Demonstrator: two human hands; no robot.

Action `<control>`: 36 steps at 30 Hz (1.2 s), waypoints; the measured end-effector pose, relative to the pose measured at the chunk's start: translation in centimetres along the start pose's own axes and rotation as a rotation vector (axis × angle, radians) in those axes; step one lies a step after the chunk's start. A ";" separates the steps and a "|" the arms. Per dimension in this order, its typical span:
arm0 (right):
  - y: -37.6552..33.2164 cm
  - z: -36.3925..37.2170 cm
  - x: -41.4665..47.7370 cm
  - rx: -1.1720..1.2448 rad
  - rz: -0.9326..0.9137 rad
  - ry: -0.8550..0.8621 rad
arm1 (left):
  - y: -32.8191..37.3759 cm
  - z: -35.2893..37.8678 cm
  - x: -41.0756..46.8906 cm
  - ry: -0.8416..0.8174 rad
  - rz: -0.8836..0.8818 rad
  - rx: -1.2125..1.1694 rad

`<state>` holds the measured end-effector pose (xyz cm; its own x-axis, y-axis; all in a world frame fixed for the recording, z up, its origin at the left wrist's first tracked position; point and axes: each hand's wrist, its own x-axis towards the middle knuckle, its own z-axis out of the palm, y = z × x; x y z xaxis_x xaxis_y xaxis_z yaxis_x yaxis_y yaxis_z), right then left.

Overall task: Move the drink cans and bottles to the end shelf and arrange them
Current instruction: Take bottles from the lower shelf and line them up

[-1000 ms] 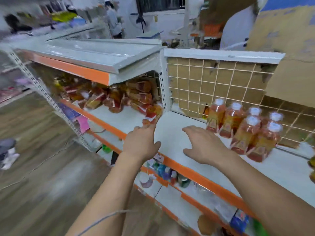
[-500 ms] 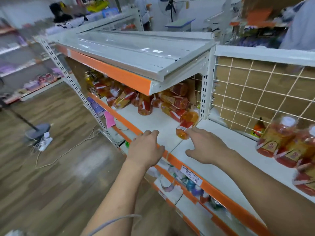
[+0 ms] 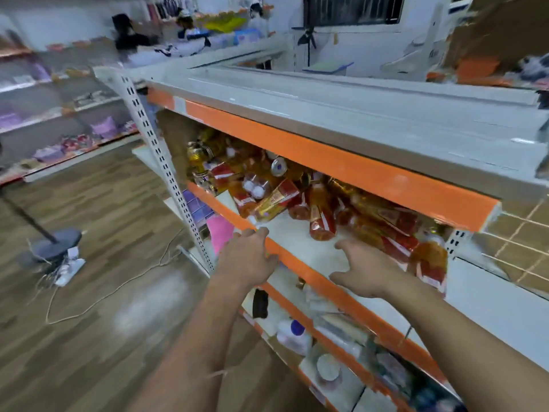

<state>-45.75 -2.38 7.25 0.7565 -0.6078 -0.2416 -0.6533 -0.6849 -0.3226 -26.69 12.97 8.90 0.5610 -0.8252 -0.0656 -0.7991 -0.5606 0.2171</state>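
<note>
A jumbled pile of orange drink bottles (image 3: 320, 203) with red labels and some gold cans (image 3: 197, 156) lies on the white shelf (image 3: 300, 233) under the orange-edged top board. My left hand (image 3: 248, 258) hovers at the shelf's orange front lip, fingers loosely bent, holding nothing. My right hand (image 3: 364, 267) reaches over the shelf with fingers spread, empty, just short of a lying bottle (image 3: 322, 224). One bottle (image 3: 429, 264) stands at the pile's right end beside my right wrist. The end shelf (image 3: 499, 292) with its wire back starts at the far right.
A perforated upright post (image 3: 160, 162) bounds the shelf on the left. Lower shelves hold small packs and tubs (image 3: 326, 367). A fan base (image 3: 56, 242) with a power strip and cable lies on the wooden floor. People stand at the far back.
My view has swung left from the end shelf to the jumbled shelf. Both empty hands have travelled left with it and now reach toward the pile.
</note>
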 end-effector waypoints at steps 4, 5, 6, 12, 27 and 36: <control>-2.7 1.0 3.8 0.038 0.090 -0.015 | -5.5 0.9 3.8 -0.034 -0.027 -0.134; -3.1 1.3 4.5 0.046 0.109 -0.026 | -6.4 1.6 4.8 -0.045 -0.028 -0.165; -3.3 1.5 5.2 0.046 0.120 -0.033 | -7.1 2.3 5.9 -0.059 -0.034 -0.193; -2.7 1.3 12.2 0.048 0.228 -0.045 | -8.5 5.0 12.0 -0.091 -0.045 -0.290; 0.0 5.3 24.7 0.658 0.738 0.321 | -10.4 10.0 24.9 -0.028 -0.024 -0.410; -4.2 8.0 20.0 1.175 0.847 0.479 | -12.2 9.4 25.5 -0.244 0.148 -0.596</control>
<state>-27.64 -8.48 -3.56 -0.0479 -0.8715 -0.4880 -0.3069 0.4778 -0.8231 -4.65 -1.90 -4.56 0.3337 -0.9218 -0.1975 -0.5682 -0.3638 0.7381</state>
